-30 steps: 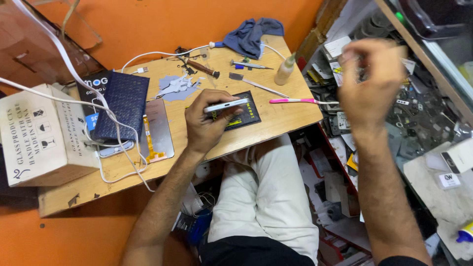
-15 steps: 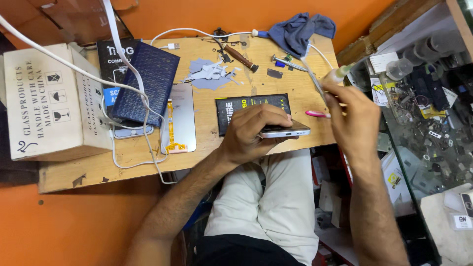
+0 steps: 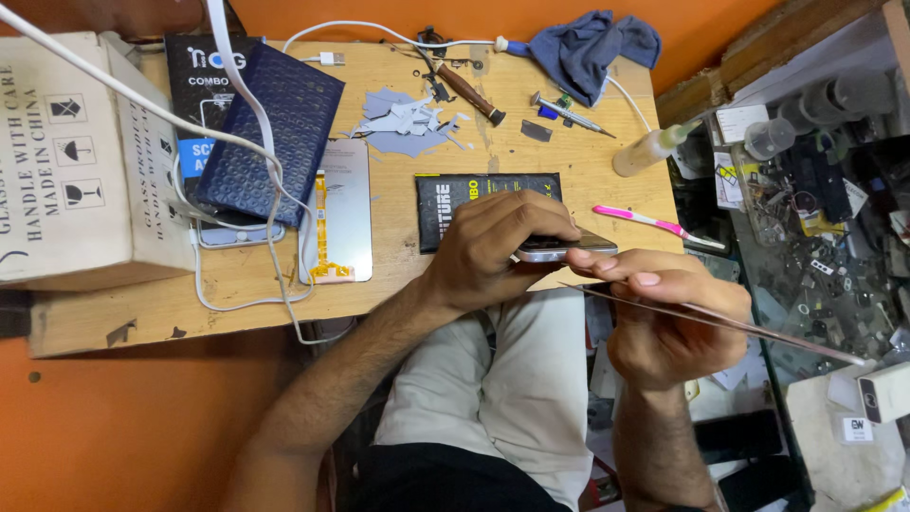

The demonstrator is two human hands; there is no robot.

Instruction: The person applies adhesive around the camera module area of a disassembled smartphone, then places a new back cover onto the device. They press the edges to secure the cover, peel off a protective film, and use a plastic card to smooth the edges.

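My left hand (image 3: 488,245) grips a silver-edged phone (image 3: 567,248) held on its side at the front edge of the wooden table (image 3: 237,284), over my lap. My right hand (image 3: 668,322) is just right of it, fingertips touching the phone's end. This hand pinches a thin flat dark sheet (image 3: 758,327), seen edge-on and running down to the right over the glass counter. A black flat packet (image 3: 455,194) lies on the table just behind my left hand.
On the table lie a screen panel with an orange flex strip (image 3: 339,213), a blue bubble pouch (image 3: 270,128), a cardboard box (image 3: 81,156), white cables, a screwdriver (image 3: 466,90), a pink tool (image 3: 645,220), a small bottle (image 3: 649,150) and a blue cloth (image 3: 588,43). A cluttered glass counter (image 3: 815,237) stands at the right.
My right hand came down from the shelf at the right to the phone and now holds the thin sheet. My left hand kept the phone and drew it to the table's front edge.
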